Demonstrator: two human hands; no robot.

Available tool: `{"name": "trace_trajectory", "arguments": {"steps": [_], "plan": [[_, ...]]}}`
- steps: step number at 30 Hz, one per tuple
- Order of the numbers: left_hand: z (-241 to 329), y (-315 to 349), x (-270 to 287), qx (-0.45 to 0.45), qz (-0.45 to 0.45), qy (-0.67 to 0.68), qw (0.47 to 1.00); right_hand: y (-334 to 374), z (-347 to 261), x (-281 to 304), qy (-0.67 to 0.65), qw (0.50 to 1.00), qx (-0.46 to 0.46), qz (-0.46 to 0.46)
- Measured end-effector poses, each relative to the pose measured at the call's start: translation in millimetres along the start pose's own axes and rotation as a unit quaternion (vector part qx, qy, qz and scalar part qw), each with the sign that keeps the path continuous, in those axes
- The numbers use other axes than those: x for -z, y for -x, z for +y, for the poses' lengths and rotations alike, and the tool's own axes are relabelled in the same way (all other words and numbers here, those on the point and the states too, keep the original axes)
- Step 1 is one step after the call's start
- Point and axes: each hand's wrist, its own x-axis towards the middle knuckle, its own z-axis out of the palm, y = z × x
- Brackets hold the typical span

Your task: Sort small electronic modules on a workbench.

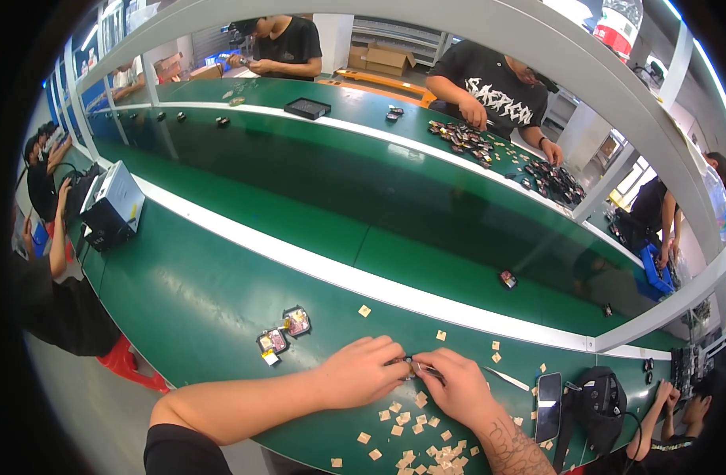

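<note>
My left hand (364, 368) is closed, its fingertips on a small dark electronic module (410, 367) that they mostly hide. From the other side my right hand (458, 386) pinches a thin metallic tool (428, 369), likely tweezers, with its tip at the module. Left of my hands lie two similar modules with black rims and exposed circuitry, one nearer (273, 342) and one farther (297, 321). Many small tan square pieces (446, 457) are scattered and heaped on the green table below my hands. A pale pointed tool (507, 378) lies to the right of my right hand.
Right of me are a phone (548, 408) and a black bag (602, 408). A white ledge (299, 275) borders a green conveyor belt (355, 229) carrying a module (508, 279). A boxy device (113, 207) stands left. Co-workers sit across and at both sides; frame beams pass overhead.
</note>
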Motion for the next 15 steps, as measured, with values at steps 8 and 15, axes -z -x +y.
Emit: {"name": "trace_trajectory", "arguments": {"steps": [8, 15], "plan": [[1.0, -2.5, 2.9, 0.001, 0.012, 0.011, 1.0, -0.1, -1.2, -5.6, -0.002, 1.0, -0.009, -0.007], [2.5, -3.6, 4.5, 0.015, 0.007, 0.02, 1.0, 0.7, 0.3, -5.0, -0.035, 0.998, -0.05, 0.011]]}}
